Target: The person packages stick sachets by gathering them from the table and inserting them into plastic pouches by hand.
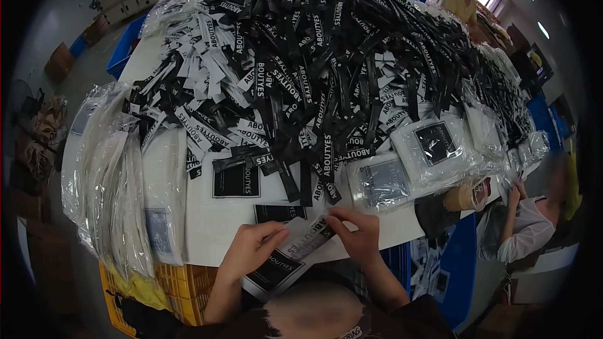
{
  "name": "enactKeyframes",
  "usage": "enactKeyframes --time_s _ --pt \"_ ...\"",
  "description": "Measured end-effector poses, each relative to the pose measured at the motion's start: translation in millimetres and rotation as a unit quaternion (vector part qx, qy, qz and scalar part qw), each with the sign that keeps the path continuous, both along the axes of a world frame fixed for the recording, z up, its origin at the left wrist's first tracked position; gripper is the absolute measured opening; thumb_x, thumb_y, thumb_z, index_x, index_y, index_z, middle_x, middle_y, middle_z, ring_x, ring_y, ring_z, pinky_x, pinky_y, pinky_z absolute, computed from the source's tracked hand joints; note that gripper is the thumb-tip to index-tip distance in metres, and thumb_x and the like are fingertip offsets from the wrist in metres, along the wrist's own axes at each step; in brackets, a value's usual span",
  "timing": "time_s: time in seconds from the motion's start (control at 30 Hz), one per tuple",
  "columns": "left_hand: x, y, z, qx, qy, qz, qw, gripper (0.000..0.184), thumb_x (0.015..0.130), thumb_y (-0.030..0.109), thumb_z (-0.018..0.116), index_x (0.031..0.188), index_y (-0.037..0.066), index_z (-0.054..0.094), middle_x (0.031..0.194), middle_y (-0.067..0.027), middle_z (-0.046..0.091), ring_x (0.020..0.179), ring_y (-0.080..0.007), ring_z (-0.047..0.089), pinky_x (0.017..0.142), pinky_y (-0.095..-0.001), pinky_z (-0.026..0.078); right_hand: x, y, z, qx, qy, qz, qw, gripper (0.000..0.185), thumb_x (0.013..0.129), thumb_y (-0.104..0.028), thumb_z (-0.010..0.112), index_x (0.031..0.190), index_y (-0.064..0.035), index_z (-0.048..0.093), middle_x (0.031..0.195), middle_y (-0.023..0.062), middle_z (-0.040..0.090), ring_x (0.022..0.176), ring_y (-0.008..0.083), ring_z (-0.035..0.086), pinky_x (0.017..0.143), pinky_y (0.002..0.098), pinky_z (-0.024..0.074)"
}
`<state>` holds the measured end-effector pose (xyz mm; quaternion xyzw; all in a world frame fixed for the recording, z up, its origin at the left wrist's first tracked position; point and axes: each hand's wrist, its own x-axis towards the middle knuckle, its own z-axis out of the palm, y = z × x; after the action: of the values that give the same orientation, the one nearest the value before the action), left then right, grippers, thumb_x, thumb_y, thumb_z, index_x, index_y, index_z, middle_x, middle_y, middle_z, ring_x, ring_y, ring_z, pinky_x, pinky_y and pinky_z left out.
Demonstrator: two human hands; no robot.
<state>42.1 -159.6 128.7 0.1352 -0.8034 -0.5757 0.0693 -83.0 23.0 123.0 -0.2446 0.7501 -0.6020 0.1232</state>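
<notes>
At the table's near edge, my left hand [256,248] is closed with thumb and fingers together on the edge of a clear plastic bag with a black ABOUTYES print [276,271]. My right hand [357,233] pinches the upper end of a pale ABOUTYES strip packet [309,238], which slants down over the bag. Whether the strip is inside the bag or on top of it, I cannot tell. Just beyond my hands lie another black-printed bag [279,213] and a white bag with a black ABOUTYES panel [236,179].
A large heap of black and white strip packets [301,75] covers the table [207,229]. Plastic-wrapped bag stacks lie left [113,182] and right [433,150]. A cup [461,197] stands near the right edge. Below are a yellow crate [188,285] and blue bin [461,276]. A co-worker [531,223] sits right.
</notes>
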Motion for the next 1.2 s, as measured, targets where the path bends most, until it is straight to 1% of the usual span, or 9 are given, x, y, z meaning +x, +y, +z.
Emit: enactKeyframes --time_s 0.1,0.2,0.27,0.6,0.67,0.77,1.0,1.1,1.2 --pt "-0.5 -1.3 2.7 -0.015 -0.041 0.016 0.999 0.012 0.083 0.008 0.061 0.092 -0.001 0.063 0.07 -0.0145 0.061 0.055 -0.0183 0.059 0.052 -0.0261 0.045 -10.5 4.0 0.9 0.114 -0.01 0.176 0.978 0.018 0.081 -0.008 0.064 0.097 0.0013 0.066 0.072 0.0058 0.066 0.069 0.0078 0.059 0.063 0.0224 0.0466" --pt "-1.8 3.8 -2.1 0.006 0.017 -0.028 0.999 0.012 0.083 0.008 0.061 0.091 0.0 0.064 0.067 -0.0141 0.06 0.053 -0.0181 0.057 0.05 -0.0266 0.045 -24.1 9.2 -18.6 0.088 -0.215 0.314 0.921 0.017 0.079 -0.006 0.065 0.094 0.0012 0.067 0.074 0.0031 0.066 0.067 0.0051 0.056 0.061 0.0212 0.0449" --pt "-4.7 12.1 1.5 -0.047 0.001 -0.064 0.997 0.012 0.084 0.007 0.061 0.09 -0.003 0.064 0.068 -0.0114 0.063 0.058 -0.0085 0.054 0.053 -0.0243 0.045 -27.1 3.9 -28.4 0.131 -0.212 0.443 0.861 0.018 0.079 -0.009 0.064 0.093 0.0011 0.067 0.071 -0.0003 0.062 0.065 0.0038 0.05 0.06 0.0208 0.0423" --pt "-0.2 6.6 0.3 0.055 -0.11 -0.078 0.989 0.013 0.08 0.008 0.067 0.087 -0.003 0.065 0.07 -0.0045 0.063 0.063 -0.0053 0.055 0.055 -0.0207 0.044 -22.3 -2.4 -16.7 0.084 -0.294 0.304 0.902 0.016 0.079 -0.012 0.066 0.088 0.0016 0.068 0.071 0.0008 0.063 0.066 0.0058 0.053 0.061 0.022 0.0438" --pt "-1.8 11.0 -12.5 0.124 -0.001 0.039 0.991 0.016 0.081 0.013 0.067 0.085 -0.002 0.065 0.065 -0.0056 0.062 0.057 -0.0057 0.054 0.051 -0.022 0.043 -7.6 -5.1 -10.0 -0.138 -0.313 0.167 0.925 0.015 0.081 -0.013 0.066 0.087 0.0011 0.068 0.069 0.0003 0.062 0.066 0.0058 0.055 0.06 0.0219 0.0439" --pt "-7.2 19.0 -9.0 0.237 0.002 0.037 0.971 0.016 0.083 0.014 0.066 0.085 -0.002 0.065 0.065 -0.0024 0.061 0.06 -0.0033 0.051 0.051 -0.0207 0.041 8.3 -3.1 -5.3 -0.04 -0.195 0.205 0.958 0.015 0.083 -0.013 0.065 0.087 0.0012 0.068 0.069 -0.0001 0.062 0.066 0.005 0.054 0.059 0.0214 0.0432" --pt "-6.5 29.4 -20.9 0.147 0.035 0.069 0.986 0.017 0.087 0.016 0.062 0.091 -0.001 0.064 0.063 -0.0017 0.059 0.056 -0.0033 0.047 0.048 -0.0213 0.038 -2.2 -4.1 -6.2 -0.047 -0.213 0.204 0.954 0.014 0.082 -0.011 0.067 0.087 0.0015 0.068 0.071 0.0006 0.063 0.064 0.0057 0.054 0.055 0.0208 0.0423" --pt "-11.3 37.7 -19.6 0.099 0.031 0.046 0.993 0.018 0.088 0.016 0.059 0.093 -0.001 0.063 0.061 -0.0074 0.059 0.049 -0.011 0.052 0.046 -0.0261 0.039 -8.5 4.2 -3.7 0.004 -0.117 0.188 0.975 0.01 0.077 -0.006 0.069 0.084 0.0013 0.068 0.071 0.0028 0.065 0.063 0.0062 0.057 0.056 0.0204 0.0436" --pt "-14.2 53.7 -18.5 -0.074 0.079 -0.021 0.994 0.015 0.086 0.013 0.058 0.093 0.001 0.063 0.066 -0.0169 0.059 0.059 -0.0347 0.056 0.05 -0.0383 0.044 -4.0 24.2 -0.8 -0.001 -0.164 0.155 0.974 0.012 0.075 -0.005 0.07 0.085 0.0014 0.069 0.074 0.0048 0.066 0.066 0.0066 0.059 0.058 0.0203 0.0457"
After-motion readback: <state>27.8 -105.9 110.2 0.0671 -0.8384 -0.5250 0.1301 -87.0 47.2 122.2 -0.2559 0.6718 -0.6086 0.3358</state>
